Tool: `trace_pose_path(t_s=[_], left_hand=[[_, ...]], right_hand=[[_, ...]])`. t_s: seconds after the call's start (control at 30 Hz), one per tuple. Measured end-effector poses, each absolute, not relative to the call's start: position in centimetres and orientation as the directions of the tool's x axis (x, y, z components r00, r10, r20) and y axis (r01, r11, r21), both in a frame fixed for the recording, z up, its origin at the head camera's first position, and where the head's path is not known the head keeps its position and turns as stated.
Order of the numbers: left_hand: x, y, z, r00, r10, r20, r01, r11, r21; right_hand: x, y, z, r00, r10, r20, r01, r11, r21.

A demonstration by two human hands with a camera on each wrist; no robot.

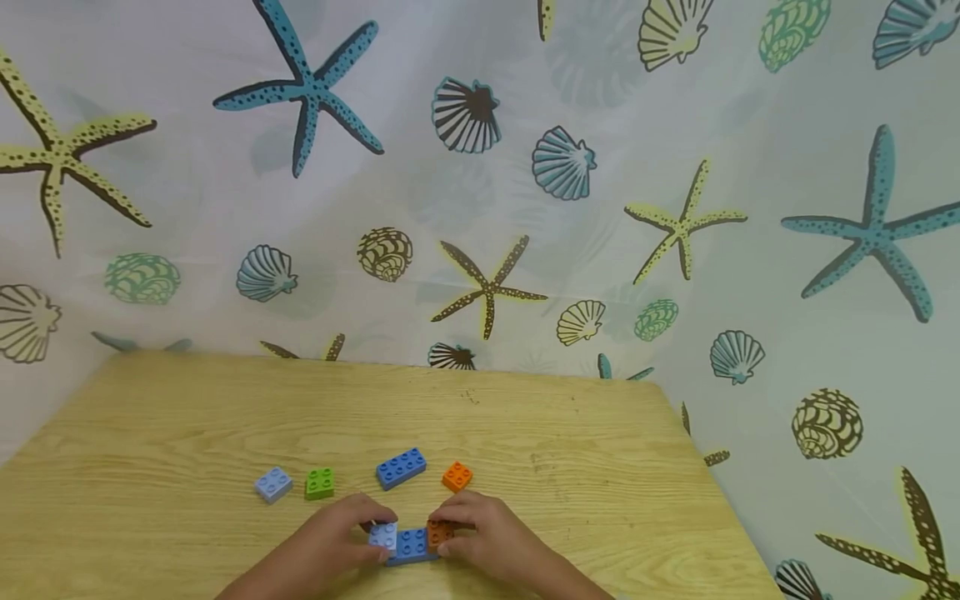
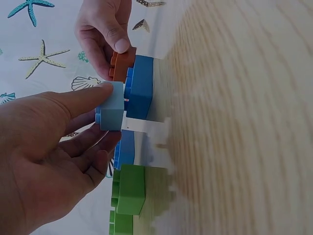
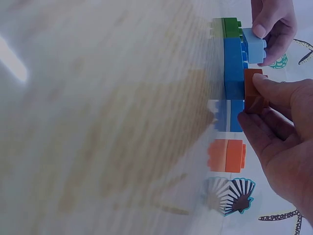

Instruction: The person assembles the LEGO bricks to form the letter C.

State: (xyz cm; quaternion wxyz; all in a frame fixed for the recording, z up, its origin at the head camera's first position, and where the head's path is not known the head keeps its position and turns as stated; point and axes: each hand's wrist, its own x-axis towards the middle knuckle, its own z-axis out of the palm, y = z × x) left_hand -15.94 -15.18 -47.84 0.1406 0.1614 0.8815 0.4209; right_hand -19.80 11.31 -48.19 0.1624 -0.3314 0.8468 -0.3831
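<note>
Bricks are smooth plastic; the tabletop shows glossy wood grain; the curtain appears matt cloth.

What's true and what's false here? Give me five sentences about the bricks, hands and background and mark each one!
1. The left hand pinches a light blue brick. True.
2. The right hand pinches a yellow brick. False: it pinches an orange brick.
3. In the head view, a green brick lies left of a loose eight-stud blue brick. True.
4. The loose orange brick sits on another brick. False: it sits on the wood-grained table.
5. The backdrop shows starfish and seashells. True.
</note>
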Motion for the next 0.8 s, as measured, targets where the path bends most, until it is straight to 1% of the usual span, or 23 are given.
trace_pose_path(t_s=[0.2,0.43,0.8], left_hand=[[-16.1,-14.8,-48.2,-0.911,0.397,-0.11,0.178,0.62,0.764],[-16.2,-14.2,-48.2,-0.924,0.358,-0.138,0.138,0.646,0.751],[-16.2,-13.8,-48.2,-0.934,0.306,-0.186,0.078,0.68,0.729]], right_hand=[[-19.8,11.3,-48.2,-0.73,-0.683,-0.023,-0.434,0.49,-0.756],[-19.8,11.4,-48.3,-0.734,-0.678,-0.024,-0.429,0.491,-0.758],[-19.8,11.4,-48.4,-0.723,-0.691,-0.004,-0.451,0.476,-0.755]])
